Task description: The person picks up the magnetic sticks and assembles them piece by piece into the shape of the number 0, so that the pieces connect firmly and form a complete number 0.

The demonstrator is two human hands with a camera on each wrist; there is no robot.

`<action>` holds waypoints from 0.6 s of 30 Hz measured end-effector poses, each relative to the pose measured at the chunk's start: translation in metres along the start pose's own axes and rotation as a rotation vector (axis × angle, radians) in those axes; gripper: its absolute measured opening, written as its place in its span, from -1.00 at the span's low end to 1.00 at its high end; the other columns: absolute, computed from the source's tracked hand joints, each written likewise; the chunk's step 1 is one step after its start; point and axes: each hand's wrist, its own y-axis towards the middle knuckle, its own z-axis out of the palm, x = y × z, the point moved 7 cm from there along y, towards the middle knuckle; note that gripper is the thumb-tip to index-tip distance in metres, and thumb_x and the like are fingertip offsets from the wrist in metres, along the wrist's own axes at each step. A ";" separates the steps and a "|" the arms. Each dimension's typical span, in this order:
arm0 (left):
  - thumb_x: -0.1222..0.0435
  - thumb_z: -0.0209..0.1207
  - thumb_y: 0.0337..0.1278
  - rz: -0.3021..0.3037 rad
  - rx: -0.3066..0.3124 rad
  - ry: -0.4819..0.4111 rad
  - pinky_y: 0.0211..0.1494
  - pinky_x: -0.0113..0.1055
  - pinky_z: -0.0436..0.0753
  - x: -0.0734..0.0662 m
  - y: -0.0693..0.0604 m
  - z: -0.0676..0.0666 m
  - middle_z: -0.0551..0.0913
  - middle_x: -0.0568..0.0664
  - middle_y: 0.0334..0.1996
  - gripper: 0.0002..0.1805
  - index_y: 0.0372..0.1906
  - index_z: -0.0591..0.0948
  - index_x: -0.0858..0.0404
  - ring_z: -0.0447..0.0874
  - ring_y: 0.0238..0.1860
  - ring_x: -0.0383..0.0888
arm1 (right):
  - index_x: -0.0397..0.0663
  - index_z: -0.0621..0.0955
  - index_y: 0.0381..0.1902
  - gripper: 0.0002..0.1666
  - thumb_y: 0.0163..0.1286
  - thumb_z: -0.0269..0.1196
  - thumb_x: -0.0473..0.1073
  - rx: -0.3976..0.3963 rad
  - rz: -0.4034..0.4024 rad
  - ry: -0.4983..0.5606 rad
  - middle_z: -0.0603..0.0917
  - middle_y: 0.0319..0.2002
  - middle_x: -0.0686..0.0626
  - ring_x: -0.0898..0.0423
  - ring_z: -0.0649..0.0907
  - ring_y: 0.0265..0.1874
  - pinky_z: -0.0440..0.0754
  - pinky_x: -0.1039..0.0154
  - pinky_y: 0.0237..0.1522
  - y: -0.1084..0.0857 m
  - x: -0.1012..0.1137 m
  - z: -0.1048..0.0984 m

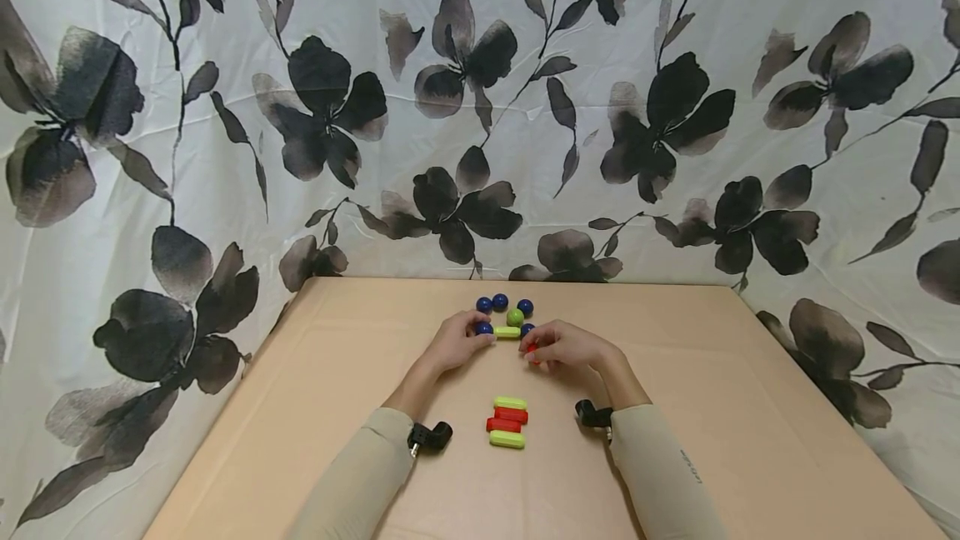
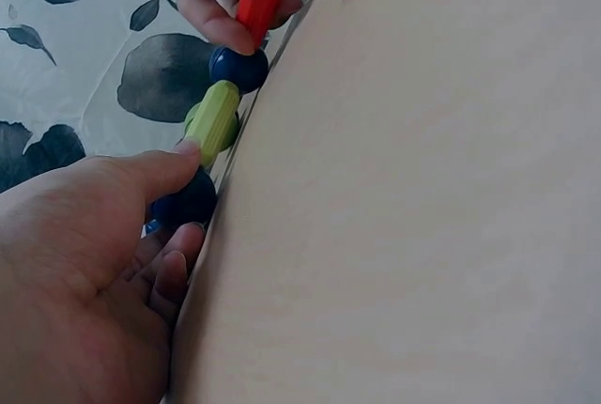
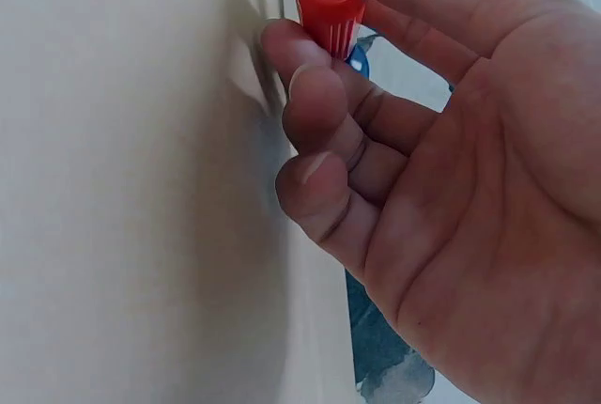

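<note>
Head view: both hands work near the far edge of a tan worktop point(image 1: 300, 415). Left grip point(image 1: 456, 343) grasping a blue ball point(image 1: 483, 329), thumb on one side, fingers on the other. Right grip point(image 1: 572, 345) pinching a red rod point(image 1: 533, 353) between thumb and fingers.

Between the hands a light green rod point(image 1: 507, 332) lies crosswise; left end at the grasped ball, right end at a second blue ball point(image 1: 527, 329). Left wrist view agrees: ball, rod, ball in line, left thumb overlapping the rod's near end. Red rod sits just beside the second ball; contact hidden by a fingertip, cannot tell. Right wrist view shows the red rod's end face, a grey disc at its centre.

Just behind the green rod: a green ball point(image 1: 514, 317). Beyond it, three more blue balls point(image 1: 500, 301), two close together at left, one apart at right.

Nearer the wearer, between the forearms: a stack of four rods point(image 1: 503, 424) lying side by side, light green at both outer places, two red between. Sleeves point(image 1: 352, 473) beige; black device point(image 1: 430, 437) at each wrist. Backdrop: pale cloth point(image 1: 420, 140), dark floral print.
</note>
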 end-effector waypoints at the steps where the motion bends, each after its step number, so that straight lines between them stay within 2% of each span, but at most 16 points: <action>1: 0.16 0.34 0.38 0.000 0.000 0.002 -0.23 -0.30 0.43 0.000 0.000 0.000 0.55 0.01 -0.23 -0.58 0.24 0.65 0.21 0.47 -0.26 -0.11 | -0.09 0.71 0.08 -0.75 0.52 0.28 -0.17 -0.006 0.002 -0.007 0.66 -0.29 -0.09 0.00 0.49 -0.50 0.45 0.28 -0.40 0.000 0.000 0.000; 7: 0.18 0.33 0.39 0.008 -0.002 0.002 -0.23 -0.31 0.43 -0.001 0.000 -0.001 0.55 0.01 -0.23 -0.60 0.23 0.65 0.21 0.48 -0.26 -0.12 | -0.05 0.73 0.09 -0.73 0.52 0.29 -0.15 -0.034 0.019 -0.029 0.67 -0.26 -0.01 0.05 0.50 -0.49 0.46 0.28 -0.40 0.000 0.000 -0.001; 14: 0.16 0.33 0.38 0.010 0.001 0.001 -0.23 -0.30 0.43 0.001 0.001 -0.001 0.56 0.00 -0.23 -0.60 0.22 0.65 0.20 0.47 -0.27 -0.12 | -0.02 0.68 0.26 -0.59 0.51 0.30 -0.14 -0.028 0.041 -0.032 0.69 -0.26 -0.02 0.06 0.53 -0.46 0.46 0.30 -0.36 0.000 -0.003 -0.003; 18: 0.15 0.34 0.38 0.008 0.002 -0.001 -0.24 -0.31 0.44 0.002 0.002 -0.001 0.56 0.00 -0.23 -0.60 0.22 0.65 0.19 0.48 -0.27 -0.13 | -0.02 0.72 0.21 -0.62 0.49 0.32 -0.11 -0.036 0.033 -0.035 0.75 -0.23 -0.03 0.03 0.60 -0.37 0.50 0.27 -0.28 -0.004 -0.001 -0.008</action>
